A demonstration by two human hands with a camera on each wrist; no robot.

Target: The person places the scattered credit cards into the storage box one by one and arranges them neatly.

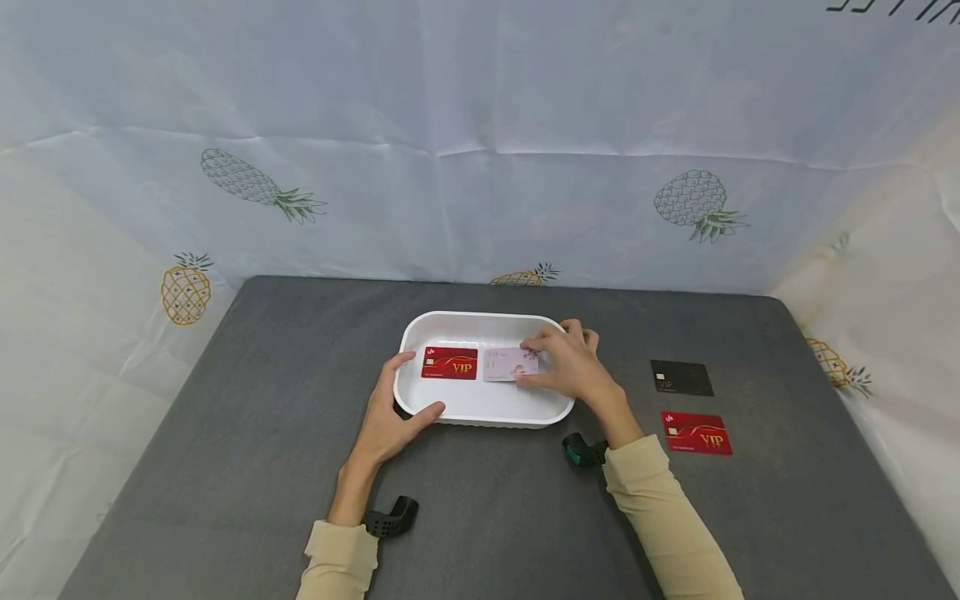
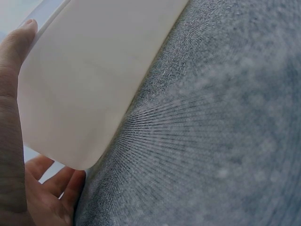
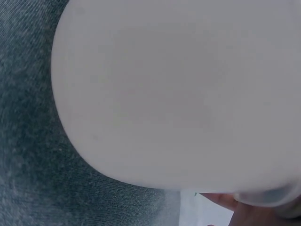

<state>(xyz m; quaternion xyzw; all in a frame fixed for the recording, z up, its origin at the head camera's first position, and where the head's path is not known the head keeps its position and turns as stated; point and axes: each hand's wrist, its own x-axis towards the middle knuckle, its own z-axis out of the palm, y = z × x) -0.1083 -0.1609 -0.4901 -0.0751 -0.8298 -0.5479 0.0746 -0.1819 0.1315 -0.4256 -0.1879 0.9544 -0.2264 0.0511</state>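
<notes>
Pink card (image 1: 504, 365) between right fingers (image 1: 542, 342)

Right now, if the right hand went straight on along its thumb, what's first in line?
The pink card, which the right hand seems to touch; past it, likely the red card in the white tray. Exact hand height is unclear.

One white tray (image 1: 468, 406) holds one pink card (image 1: 504, 365) and one red card (image 1: 449, 363). One black card (image 1: 682, 378) and a second red card (image 1: 696, 433) lie toward the worktop's (image 1: 795, 508) right edge.
</notes>
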